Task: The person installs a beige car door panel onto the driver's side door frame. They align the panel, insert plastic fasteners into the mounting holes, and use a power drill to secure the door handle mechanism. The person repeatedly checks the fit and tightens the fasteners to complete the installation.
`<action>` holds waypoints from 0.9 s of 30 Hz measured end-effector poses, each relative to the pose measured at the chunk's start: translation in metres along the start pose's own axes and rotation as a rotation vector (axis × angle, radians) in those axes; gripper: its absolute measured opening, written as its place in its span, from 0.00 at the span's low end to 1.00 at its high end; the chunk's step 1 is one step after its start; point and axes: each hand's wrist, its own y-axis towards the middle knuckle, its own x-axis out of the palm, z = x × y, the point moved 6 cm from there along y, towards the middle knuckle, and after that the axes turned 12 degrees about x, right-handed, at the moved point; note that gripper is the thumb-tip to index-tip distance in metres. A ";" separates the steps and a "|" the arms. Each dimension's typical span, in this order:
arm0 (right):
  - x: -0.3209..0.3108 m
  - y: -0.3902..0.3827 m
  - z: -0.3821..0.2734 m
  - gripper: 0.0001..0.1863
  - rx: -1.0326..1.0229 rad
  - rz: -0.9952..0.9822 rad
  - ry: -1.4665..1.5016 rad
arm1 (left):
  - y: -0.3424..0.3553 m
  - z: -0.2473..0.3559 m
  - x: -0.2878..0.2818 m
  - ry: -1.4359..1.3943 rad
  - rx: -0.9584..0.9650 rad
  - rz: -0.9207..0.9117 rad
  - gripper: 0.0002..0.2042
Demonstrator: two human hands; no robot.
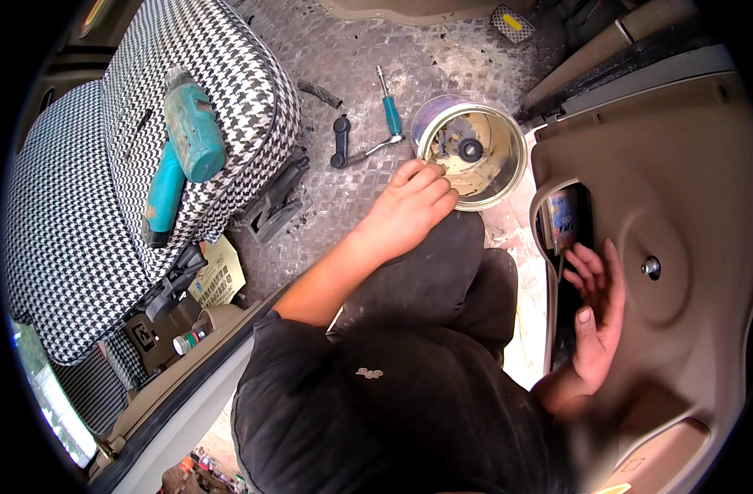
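My left hand (409,206) is closed, fingers curled over the near rim of an open metal can (518,148). The can leans so its mouth faces me; inside lie small dark parts and a black ring-shaped piece (470,150). My right hand (599,309) is open, fingers spread and empty, beside the opening in the brown door panel (710,189). A bare metal spindle (650,267) sticks out of the panel to its right. Left of the can lie a teal-handled screwdriver (391,115), a ratchet wrench (378,151) and a black window crank (341,142).
A teal cordless drill (194,136) rests on the houndstooth seat (72,189). Below the seat are a yellow paper (218,276) and a bottle (185,342). The door's grab handle (540,210) curves beside a blue-labelled container (562,218). A pedal (511,23) is at the far end.
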 end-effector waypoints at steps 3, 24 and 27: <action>0.000 0.000 0.000 0.50 -0.005 0.003 -0.003 | -0.002 0.002 0.003 -0.005 0.001 0.006 0.15; -0.003 -0.002 0.001 0.48 0.002 -0.031 0.049 | 0.033 -0.133 -0.034 0.338 0.019 -0.071 0.08; -0.003 -0.002 0.002 0.48 0.000 -0.031 0.053 | 0.031 -0.145 -0.034 0.316 -0.043 0.009 0.13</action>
